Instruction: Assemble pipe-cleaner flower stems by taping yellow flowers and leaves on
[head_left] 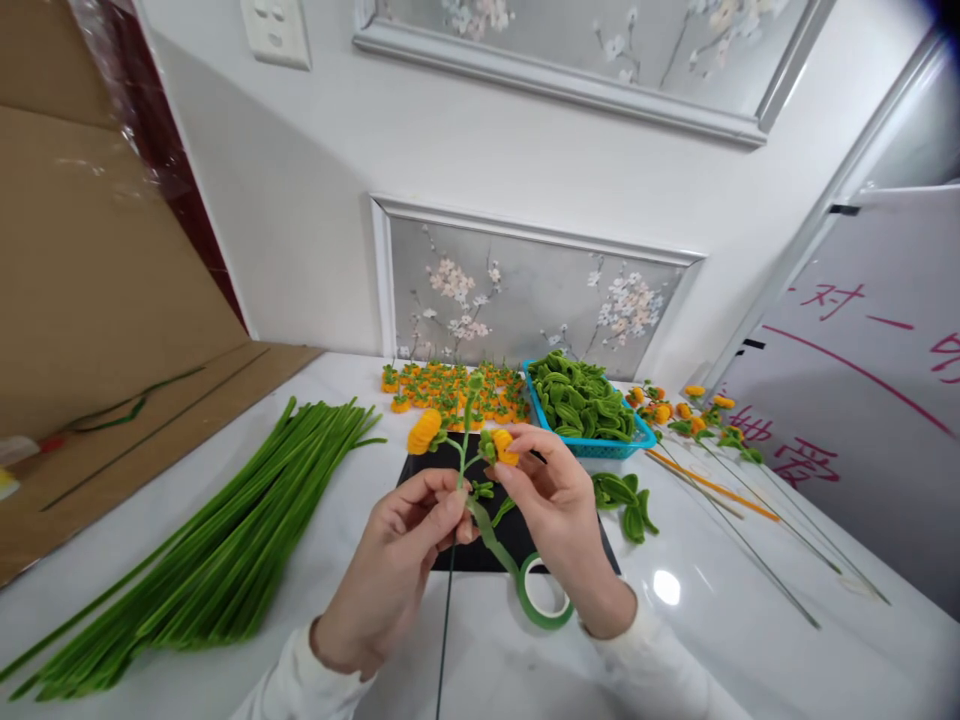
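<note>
My left hand (394, 570) pinches a thin dark wire stem (448, 610) that carries small orange pipe-cleaner flowers (424, 431) with green bases. My right hand (559, 515) is closed on a second orange flower (504, 446) and holds it against the stem. A strip of green floral tape (491, 535) runs from the stem down to its roll (544, 595), which hangs by my right wrist. Both hands work above a black mat (517, 530) on the white table (225, 440).
A thick bundle of green pipe cleaners (225, 540) lies at left. Several orange flower heads (450, 390) sit at the back, beside a blue basket of green leaves (585, 405). Loose leaves (626, 500) and finished stems (720, 450) lie at right, with cardboard (90, 300) far left.
</note>
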